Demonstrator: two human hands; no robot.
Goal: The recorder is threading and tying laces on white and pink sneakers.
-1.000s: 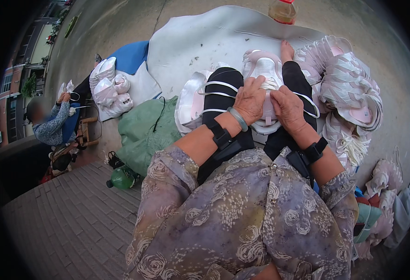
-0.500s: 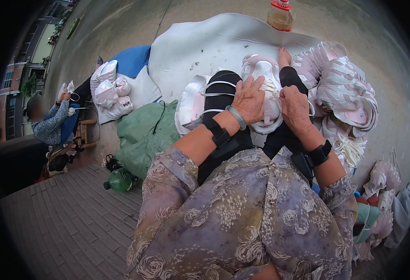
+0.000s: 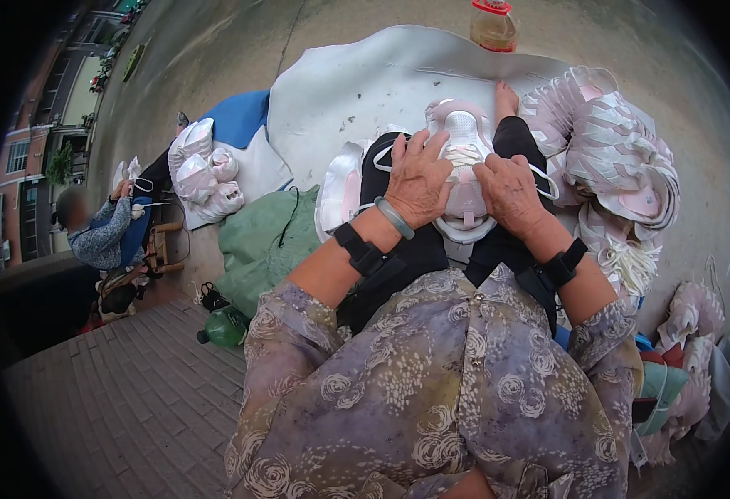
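Observation:
A white and pale pink shoe upper [image 3: 467, 195] lies over my lap between my knees, its toe end toward me. Cream laces [image 3: 465, 155] cross its middle. My left hand [image 3: 421, 179] has its fingers bent over the upper's left edge, beside the lacing. With fingers curled and pressed together, my right hand [image 3: 510, 191] grips the opposite edge; its fingertips are partly hidden. A white cord loop [image 3: 545, 183] stands out past my right hand. Another white and pink upper [image 3: 342, 191] rests by my left leg.
Stacked pink and white uppers [image 3: 606, 150] lie at right, above a bundle of cream laces [image 3: 627, 258]. A pale sheet [image 3: 365, 83] covers the ground ahead. At left are a green bag [image 3: 257, 233], a green bottle [image 3: 225, 327], bundled uppers [image 3: 203, 175] and a seated person [image 3: 103, 237].
My left hand has shifted left off the upper's middle, its fingers now bent at the edge. My right hand has moved slightly left and down. More of the lacing and toe shows between them.

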